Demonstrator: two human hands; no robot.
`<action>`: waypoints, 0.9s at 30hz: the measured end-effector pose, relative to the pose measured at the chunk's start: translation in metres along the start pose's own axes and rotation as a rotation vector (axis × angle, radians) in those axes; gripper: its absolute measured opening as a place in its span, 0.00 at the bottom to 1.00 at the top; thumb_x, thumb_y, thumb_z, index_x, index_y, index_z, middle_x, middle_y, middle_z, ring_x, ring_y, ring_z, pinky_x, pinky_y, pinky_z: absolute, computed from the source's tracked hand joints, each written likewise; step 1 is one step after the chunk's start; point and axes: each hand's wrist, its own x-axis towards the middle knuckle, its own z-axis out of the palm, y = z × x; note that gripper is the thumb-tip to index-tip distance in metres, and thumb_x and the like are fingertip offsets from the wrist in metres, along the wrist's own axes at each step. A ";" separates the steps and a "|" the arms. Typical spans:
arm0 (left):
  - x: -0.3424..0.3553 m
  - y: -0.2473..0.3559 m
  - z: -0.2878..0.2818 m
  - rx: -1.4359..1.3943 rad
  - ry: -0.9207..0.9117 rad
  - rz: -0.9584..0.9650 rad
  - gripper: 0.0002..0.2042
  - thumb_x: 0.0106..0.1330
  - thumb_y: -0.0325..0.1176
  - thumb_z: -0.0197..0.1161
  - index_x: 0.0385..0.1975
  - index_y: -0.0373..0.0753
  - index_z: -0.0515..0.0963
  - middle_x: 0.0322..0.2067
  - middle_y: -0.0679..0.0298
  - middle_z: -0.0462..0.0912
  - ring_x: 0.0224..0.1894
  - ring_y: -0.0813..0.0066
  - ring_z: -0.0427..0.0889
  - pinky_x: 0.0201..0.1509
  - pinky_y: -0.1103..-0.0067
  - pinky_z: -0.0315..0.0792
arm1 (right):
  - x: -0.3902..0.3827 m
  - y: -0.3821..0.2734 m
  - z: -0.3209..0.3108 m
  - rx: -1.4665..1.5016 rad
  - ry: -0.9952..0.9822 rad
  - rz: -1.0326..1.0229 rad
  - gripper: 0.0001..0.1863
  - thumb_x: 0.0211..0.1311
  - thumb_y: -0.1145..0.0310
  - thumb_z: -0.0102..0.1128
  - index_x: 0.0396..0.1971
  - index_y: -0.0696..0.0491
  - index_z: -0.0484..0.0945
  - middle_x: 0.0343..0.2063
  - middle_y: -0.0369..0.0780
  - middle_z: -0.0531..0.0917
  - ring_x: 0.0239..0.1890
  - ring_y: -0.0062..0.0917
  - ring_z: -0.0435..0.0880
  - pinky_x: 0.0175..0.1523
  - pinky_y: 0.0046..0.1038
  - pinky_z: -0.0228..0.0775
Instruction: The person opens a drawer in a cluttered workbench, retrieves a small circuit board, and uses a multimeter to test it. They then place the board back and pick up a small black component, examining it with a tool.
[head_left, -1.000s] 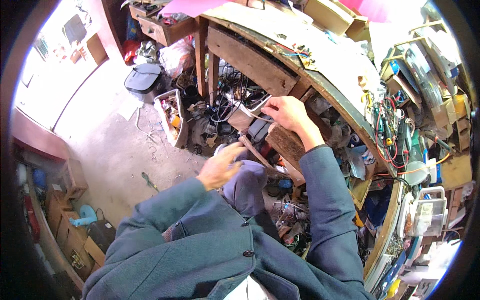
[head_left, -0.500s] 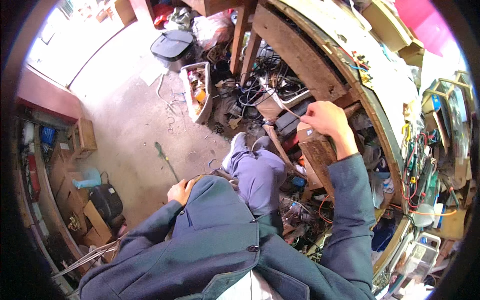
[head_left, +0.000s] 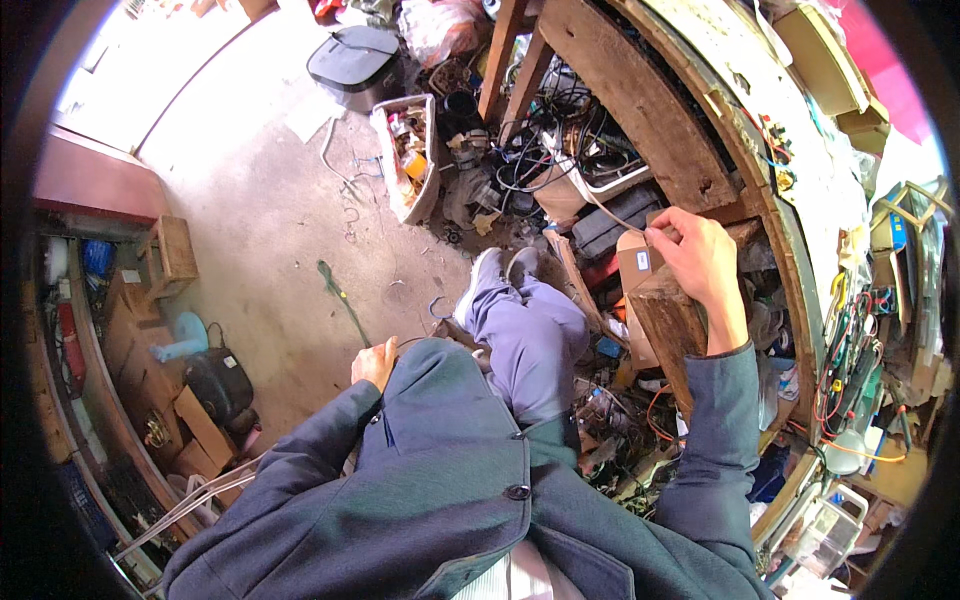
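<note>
1. The right hand is raised at the underside of the wooden workbench, thumb and fingers pinched on the top edge of a small brown cardboard box with a white label on its face; the box sits against a rough wooden block under the bench's front edge.
2. A thin pale wire runs from the pinching fingers up and left to the tangle under the bench.
3. The left hand hangs low beside the person's left knee, at the hem of the dark jacket; whether its fingers are curled or spread cannot be told, and nothing shows in it.
4. An open white crate stands on the floor left of the bench leg, filled with small mixed parts, one of them orange.
5. A white tub under the bench holds black cables spilling over its rim.
6. A grey lidded case lies shut near the top edge of the floor.
7. The concrete floor carries a green-handled tool and scraps.
8. Wooden shelves along the left wall hold a blue object and a dark bag; the bench's right side is crowded with wires, boxes and clear containers.
</note>
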 end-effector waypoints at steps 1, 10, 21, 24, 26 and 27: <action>0.000 0.002 0.003 0.005 0.027 0.007 0.27 0.76 0.56 0.47 0.32 0.39 0.85 0.30 0.45 0.84 0.37 0.43 0.84 0.42 0.54 0.76 | -0.003 -0.001 -0.002 -0.015 -0.011 0.028 0.12 0.62 0.55 0.65 0.34 0.48 0.85 0.27 0.42 0.87 0.34 0.41 0.87 0.39 0.39 0.76; 0.006 -0.012 0.015 0.085 0.154 0.071 0.29 0.76 0.55 0.48 0.23 0.38 0.84 0.27 0.45 0.83 0.32 0.44 0.84 0.39 0.55 0.77 | -0.007 -0.006 -0.001 -0.017 -0.010 0.044 0.10 0.63 0.57 0.66 0.36 0.47 0.85 0.27 0.42 0.87 0.32 0.40 0.87 0.36 0.38 0.76; 0.016 -0.010 0.015 0.121 0.116 -0.006 0.31 0.75 0.58 0.46 0.25 0.40 0.87 0.28 0.47 0.86 0.35 0.45 0.87 0.45 0.57 0.80 | -0.007 -0.001 0.002 0.037 -0.027 0.072 0.10 0.65 0.60 0.65 0.41 0.49 0.85 0.26 0.41 0.86 0.28 0.30 0.86 0.37 0.29 0.75; 0.016 -0.008 0.016 0.094 0.092 -0.043 0.32 0.76 0.60 0.44 0.25 0.40 0.87 0.28 0.46 0.86 0.37 0.45 0.87 0.46 0.56 0.79 | -0.006 -0.003 0.003 0.028 0.002 0.035 0.10 0.66 0.61 0.64 0.40 0.50 0.85 0.24 0.41 0.85 0.26 0.28 0.84 0.36 0.29 0.74; 0.015 -0.003 0.012 0.097 0.082 -0.049 0.33 0.76 0.60 0.43 0.25 0.41 0.87 0.28 0.47 0.86 0.37 0.45 0.87 0.46 0.57 0.78 | -0.007 0.000 0.004 0.044 0.019 0.018 0.10 0.66 0.61 0.64 0.40 0.51 0.85 0.24 0.41 0.84 0.26 0.27 0.82 0.35 0.28 0.73; 0.015 -0.004 0.013 0.100 0.083 -0.041 0.33 0.76 0.60 0.42 0.25 0.41 0.87 0.28 0.47 0.86 0.38 0.45 0.87 0.46 0.57 0.78 | -0.007 0.001 0.003 0.052 0.029 0.008 0.10 0.67 0.62 0.64 0.40 0.52 0.84 0.24 0.41 0.84 0.25 0.27 0.82 0.35 0.28 0.73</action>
